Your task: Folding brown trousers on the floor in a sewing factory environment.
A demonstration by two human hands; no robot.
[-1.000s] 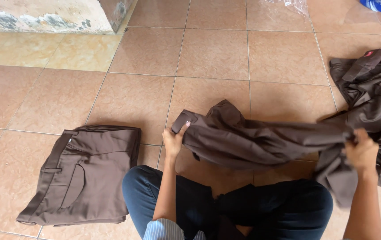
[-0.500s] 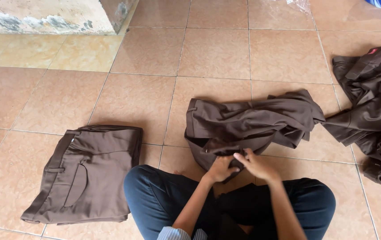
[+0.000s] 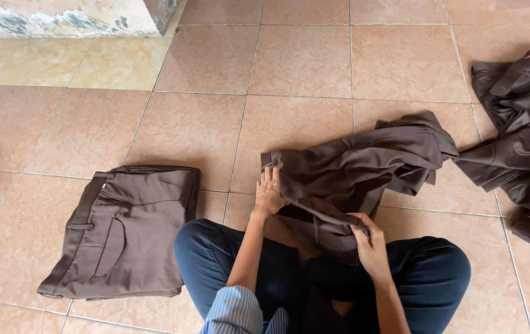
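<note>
A person sits cross-legged on a floor [image 3: 302,62] of reddish-tan tiles, seen from above, working a rumpled pair of brown trousers [image 3: 364,167] spread on the tiles just ahead of the knees, its near edge drooping into the lap. The left hand [image 3: 269,193] lies flat with fingers together and extended along the garment's left edge, pressing the cloth down rather than clutching it. The right hand [image 3: 370,241] is curled closed around a fold of the same brown fabric at the lap, thumb and fingers pinching the cloth between them. Dark blue jeans [image 3: 438,278] cover the crossed legs, and a striped blue-and-white sleeve [image 3: 234,309] shows at the bottom of the view. To the person's left, well apart from the garment in hand, a second pair of brown trousers [image 3: 126,232] lies neatly folded, a back pocket and belt loops facing up. At the right edge sits a loose heap of brown clothing [image 3: 525,130], one part nearly touching the trousers being handled. A weathered, paint-flaked wall base [image 3: 61,18] runs along the upper left corner.
</note>
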